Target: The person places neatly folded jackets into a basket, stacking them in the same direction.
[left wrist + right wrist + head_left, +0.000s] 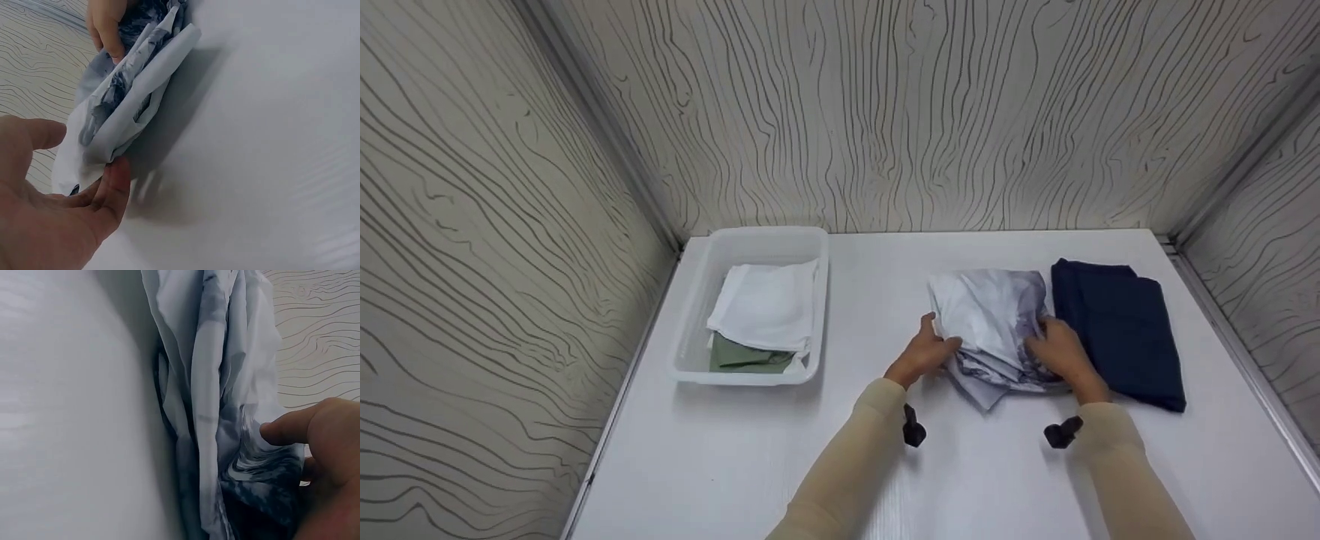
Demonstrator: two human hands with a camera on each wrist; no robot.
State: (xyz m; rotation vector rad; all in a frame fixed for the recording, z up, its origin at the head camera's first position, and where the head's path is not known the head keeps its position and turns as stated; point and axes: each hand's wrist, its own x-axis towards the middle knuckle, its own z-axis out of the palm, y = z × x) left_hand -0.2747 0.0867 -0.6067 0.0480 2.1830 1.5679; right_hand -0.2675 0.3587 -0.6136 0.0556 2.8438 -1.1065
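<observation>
A folded cloth (pixel 986 307), white with a grey-blue marbled print, lies loosely layered between both hands. My left hand (pixel 924 352) grips its left side; in the left wrist view, the fingers (pixel 117 180) reach under the lower edge and the thumb is at the upper side. On the opposite side my right hand (pixel 1059 349) pinches the darker printed part, with the thumb (pixel 287 428) on the fabric and the other fingers mostly hidden. Several layers of the cloth (pixel 205 382) show edge-on in the right wrist view. One corner droops toward the front.
Just right of the right hand lies a folded navy cloth (pixel 1125 330). A white plastic bin (pixel 686 330) at the left of the white table (pixel 720 465) holds a folded white cloth (pixel 769 304) over a green one (pixel 746 356). Wood-patterned panels (pixel 840 112) enclose the back and sides.
</observation>
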